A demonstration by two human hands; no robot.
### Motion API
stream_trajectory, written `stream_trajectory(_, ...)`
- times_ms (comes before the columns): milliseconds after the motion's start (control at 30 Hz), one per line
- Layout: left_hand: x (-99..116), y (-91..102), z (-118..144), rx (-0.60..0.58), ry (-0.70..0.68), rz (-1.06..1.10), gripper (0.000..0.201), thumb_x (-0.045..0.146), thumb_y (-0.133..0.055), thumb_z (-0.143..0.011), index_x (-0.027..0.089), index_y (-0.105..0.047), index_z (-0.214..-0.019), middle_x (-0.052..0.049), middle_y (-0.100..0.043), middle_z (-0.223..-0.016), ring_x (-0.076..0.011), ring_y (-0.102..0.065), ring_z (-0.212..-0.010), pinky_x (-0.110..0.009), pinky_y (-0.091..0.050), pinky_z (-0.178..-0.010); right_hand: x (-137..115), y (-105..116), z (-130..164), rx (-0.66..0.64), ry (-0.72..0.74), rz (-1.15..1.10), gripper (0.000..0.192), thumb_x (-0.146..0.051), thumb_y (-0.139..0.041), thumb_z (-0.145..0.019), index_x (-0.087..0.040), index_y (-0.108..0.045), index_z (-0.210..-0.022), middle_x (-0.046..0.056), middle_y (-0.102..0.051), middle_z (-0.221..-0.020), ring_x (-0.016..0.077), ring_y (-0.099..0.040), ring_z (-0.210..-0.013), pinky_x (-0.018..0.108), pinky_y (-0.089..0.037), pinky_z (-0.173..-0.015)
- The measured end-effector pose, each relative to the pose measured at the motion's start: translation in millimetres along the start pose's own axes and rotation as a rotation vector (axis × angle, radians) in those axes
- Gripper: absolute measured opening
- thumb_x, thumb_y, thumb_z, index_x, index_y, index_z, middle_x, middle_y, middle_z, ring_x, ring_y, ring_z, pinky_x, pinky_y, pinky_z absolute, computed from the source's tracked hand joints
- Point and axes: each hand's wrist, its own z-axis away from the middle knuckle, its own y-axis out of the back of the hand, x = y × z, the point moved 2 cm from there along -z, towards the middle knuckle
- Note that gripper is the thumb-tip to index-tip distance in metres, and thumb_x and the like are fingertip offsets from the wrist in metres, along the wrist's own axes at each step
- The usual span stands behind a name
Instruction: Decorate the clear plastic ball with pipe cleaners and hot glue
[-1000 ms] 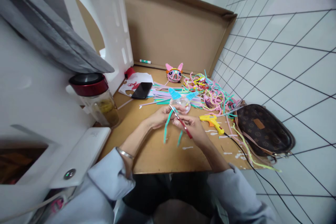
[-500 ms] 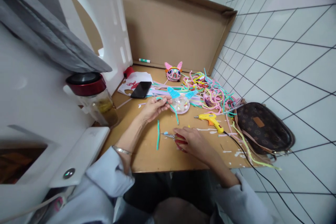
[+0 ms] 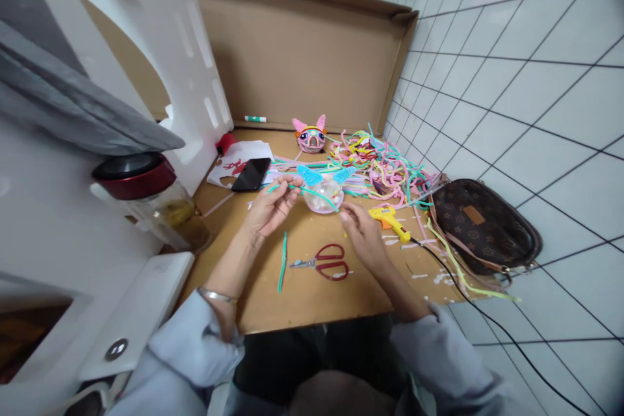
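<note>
Between my two hands runs a green pipe cleaner (image 3: 319, 195). My left hand (image 3: 275, 205) pinches it near its left part, and my right hand (image 3: 358, 227) has its fingertips closed at the right end. Just behind it sits a clear round piece with blue ears (image 3: 325, 198), partly covered by the pipe cleaner. Red-handled scissors (image 3: 324, 263) lie on the table below my hands, blades pointing left. A short green pipe cleaner piece (image 3: 283, 262) lies left of the scissors.
A yellow glue gun (image 3: 392, 222) lies on the right, its cord trailing off the table edge beside a brown bag (image 3: 482, 224). Behind are a pink-eared figure (image 3: 311, 136) and a heap of pipe cleaners (image 3: 390, 172). A phone (image 3: 252, 174) and lidded jar (image 3: 160, 201) stand left.
My right hand has let go of the scissors, which now lie on the table, and moved up to the free end of the green pipe cleaner. The view has shifted slightly.
</note>
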Motion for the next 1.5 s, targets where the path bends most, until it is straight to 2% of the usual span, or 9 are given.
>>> stream_trajectory(200, 2.1, -2.5, 2.2, 0.057, 0.004, -0.049, 0.01, 0.016, -0.072, -0.088, 0.014, -0.064, -0.082, -0.002, -0.074, -0.08, -0.0057, -0.069, -0.061, -0.009, -0.057, -0.059, 6.3, -35.6, -13.2, -0.185, -0.092, -0.209, 0.036, -0.043, -0.053, -0.09, -0.016, -0.072, -0.105, -0.001, -0.057, -0.067, 0.0127, -0.05, -0.06, 0.024, -0.04, -0.057)
stream_trajectory(400, 15.3, 6.6, -1.6, 0.192, -0.013, -0.025, 0.023, 0.024, -0.064, -0.095, 0.015, -0.065, -0.074, 0.001, -0.072, -0.068, -0.0031, -0.063, -0.052, -0.007, -0.052, -0.051, -9.3, -35.0, -19.6, -0.403, 0.016, -0.341, 0.052, -0.054, -0.041, -0.098, -0.015, -0.075, -0.104, 0.0, -0.061, -0.07, 0.0091, -0.048, -0.057, 0.021, -0.04, -0.057)
stream_trajectory(633, 31.7, 28.5, -6.3, 0.216, -0.068, -0.107, 0.031, 0.037, -0.07, -0.091, 0.018, -0.063, -0.068, 0.008, -0.047, -0.044, -0.0012, -0.031, -0.033, -0.012, -0.025, -0.03, -10.4, -37.3, -24.9, -0.459, 0.274, 0.015, 0.048, -0.046, -0.04, -0.102, -0.018, -0.073, -0.081, -0.001, -0.055, -0.064, 0.0111, -0.05, -0.063, 0.023, -0.032, -0.062)
stream_trajectory(733, 41.5, 39.4, -8.1, 0.345, -0.253, -0.16, 0.026, 0.034, -0.069, -0.091, 0.02, -0.062, -0.069, 0.009, -0.04, -0.04, -0.0028, -0.025, -0.035, -0.015, -0.021, -0.034, -5.4, -37.0, -22.5, -0.444, 0.372, 0.172, 0.048, -0.043, -0.04, -0.104, -0.018, -0.067, -0.073, -0.002, -0.049, -0.061, 0.0108, -0.043, -0.059, 0.025, -0.025, -0.06)
stream_trajectory(833, 46.3, 38.2, 4.8, 0.513, -0.673, -0.394, 0.029, 0.037, -0.059, -0.096, 0.021, -0.064, -0.073, 0.008, -0.045, -0.041, -0.0068, -0.03, -0.038, -0.02, -0.024, -0.041, -4.0, -33.7, -21.1, -0.434, 0.418, 0.272, 0.046, -0.04, -0.041, -0.104, -0.019, -0.065, -0.071, -0.002, -0.05, -0.059, 0.0115, -0.041, -0.057, 0.028, -0.02, -0.058)
stream_trajectory(933, 31.6, 15.2, 24.8, 0.369, -0.961, -0.881, 0.025, 0.042, -0.06, -0.095, 0.021, -0.072, -0.095, 0.003, -0.068, -0.068, -0.0121, -0.056, -0.064, -0.028, -0.043, -0.066, -4.8, -32.8, -21.5, -0.443, 0.399, 0.382, 0.043, -0.041, -0.046, -0.102, -0.018, -0.066, -0.072, 0.0, -0.056, -0.061, 0.012, -0.042, -0.056, 0.029, -0.017, -0.057)
stream_trajectory(1033, 5.9, -9.2, 36.8, 0.007, -1.04, -1.222, 0.03, 0.044, -0.056, -0.095, 0.021, -0.074, -0.093, -0.006, -0.074, -0.084, -0.0206, -0.064, -0.081, -0.035, -0.046, -0.081, -6.8, -32.2, -23.2, -0.434, 0.376, 0.491, 0.042, -0.041, -0.047, -0.102, -0.018, -0.07, -0.076, 0.002, -0.063, -0.065, 0.0126, -0.047, -0.058, 0.029, -0.017, -0.057)
stream_trajectory(1233, -25.9, -17.4, 31.7, -0.273, -0.821, -1.585, 0.032, 0.035, -0.046, -0.099, 0.018, -0.07, -0.088, -0.005, -0.069, -0.073, -0.0173, -0.061, -0.067, -0.03, -0.047, -0.07, -11.3, -24.0, -28.7, -0.463, 0.355, 0.571, 0.036, -0.032, -0.047, -0.102, -0.016, -0.074, -0.084, 0.004, -0.071, -0.075, 0.0136, -0.055, -0.064, 0.029, -0.022, -0.057)
stream_trajectory(1500, -22.6, -16.0, 27.2, -0.282, -0.435, -1.328, 0.036, 0.046, -0.055, -0.092, 0.018, -0.068, -0.075, -0.002, -0.068, -0.068, -0.0145, -0.059, -0.062, -0.025, -0.047, -0.063, 2.4, -9.7, -41.5, -0.506, 0.264, 0.34, 0.031, -0.029, -0.056, -0.097, -0.016, -0.074, -0.075, 0.002, -0.07, -0.072, 0.0125, -0.057, -0.068, 0.025, -0.027, -0.061)
